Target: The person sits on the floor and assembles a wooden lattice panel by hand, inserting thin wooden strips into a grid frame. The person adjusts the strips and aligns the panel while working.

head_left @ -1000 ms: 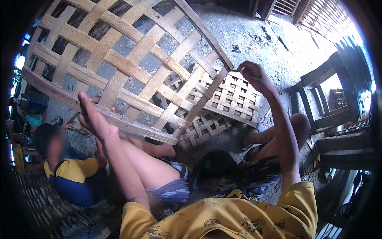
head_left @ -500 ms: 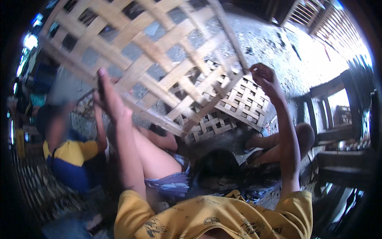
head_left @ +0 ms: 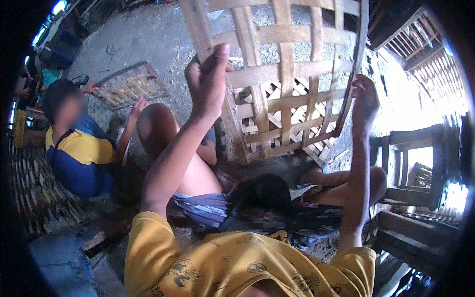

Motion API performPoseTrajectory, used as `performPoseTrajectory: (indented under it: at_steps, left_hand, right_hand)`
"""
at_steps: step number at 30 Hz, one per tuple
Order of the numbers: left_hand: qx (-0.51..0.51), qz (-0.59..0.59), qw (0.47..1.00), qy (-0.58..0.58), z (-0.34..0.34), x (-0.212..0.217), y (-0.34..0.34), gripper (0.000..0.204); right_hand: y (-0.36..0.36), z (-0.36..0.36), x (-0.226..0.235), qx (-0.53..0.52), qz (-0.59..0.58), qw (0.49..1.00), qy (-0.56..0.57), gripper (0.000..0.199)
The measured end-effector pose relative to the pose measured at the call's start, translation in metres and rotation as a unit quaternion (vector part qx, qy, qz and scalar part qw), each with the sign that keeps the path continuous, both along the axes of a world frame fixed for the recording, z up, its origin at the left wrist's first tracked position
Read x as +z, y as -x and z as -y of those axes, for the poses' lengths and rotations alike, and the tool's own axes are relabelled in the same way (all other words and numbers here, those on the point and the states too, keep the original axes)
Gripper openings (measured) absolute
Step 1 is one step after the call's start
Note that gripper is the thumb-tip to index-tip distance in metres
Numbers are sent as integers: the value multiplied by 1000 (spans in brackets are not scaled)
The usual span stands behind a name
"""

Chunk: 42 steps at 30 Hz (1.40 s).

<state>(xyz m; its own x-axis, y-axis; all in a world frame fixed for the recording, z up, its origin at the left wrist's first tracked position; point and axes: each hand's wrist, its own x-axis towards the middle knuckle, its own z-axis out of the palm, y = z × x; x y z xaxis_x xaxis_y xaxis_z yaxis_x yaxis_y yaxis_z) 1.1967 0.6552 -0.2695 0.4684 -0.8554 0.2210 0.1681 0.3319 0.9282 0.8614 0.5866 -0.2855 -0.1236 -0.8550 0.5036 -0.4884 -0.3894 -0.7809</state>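
Raised in front, a rectangular pale-brown woven-wood lattice panel (head_left: 286, 74) is clasped at its left edge by the bare left hand (head_left: 207, 81), and could swing if the right hand (head_left: 366, 101), curled at the right edge, pinch unclear, lacks purchase

I see a co-worker (head_left: 86, 148) at the left
Also in my view: blue container (head_left: 64, 48) upper left, blue cloth (head_left: 57, 262) lower left, dark wooden frame (head_left: 438, 166) far right, slatted screen (head_left: 443, 84) upper right

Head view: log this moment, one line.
left hand: gripping woven lattice panel, left edge; right hand: at right edge; co-worker: at smaller panel
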Motion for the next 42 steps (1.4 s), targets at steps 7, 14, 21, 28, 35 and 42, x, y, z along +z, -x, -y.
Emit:
performPoseTrajectory:
  at_steps: [7, 14, 21, 28, 35, 42]
  left_hand:
    - [-37, 130, 990, 26, 0, -7, 20, 37]
    - [-15, 167, 984, 59, 7, -12, 27, 35]
    - [-6, 166, 980, 110, 14, -13, 43, 34]
    - [-8, 209, 975, 73, 15, -18, 33, 36]
    - [-22, 172, 982, 71, 11, -16, 38, 32]
    - [-22, 150, 984, 96, 12, -11, 36, 30]
  right_hand:
    - [-116, -91, -10, 239, -64, 968, -28, 28]
    - [-139, -99, -12, 248, -139, 958, -33, 37]
    - [-146, -85, -3, 300, -146, 940, -78, 25]
    - [-149, -74, 0, 299, -252, 919, -59, 17]
    - [-140, -60, 2, 341, -257, 903, -50, 11]
    - [-139, -61, -11, 347, -166, 923, -18, 13]
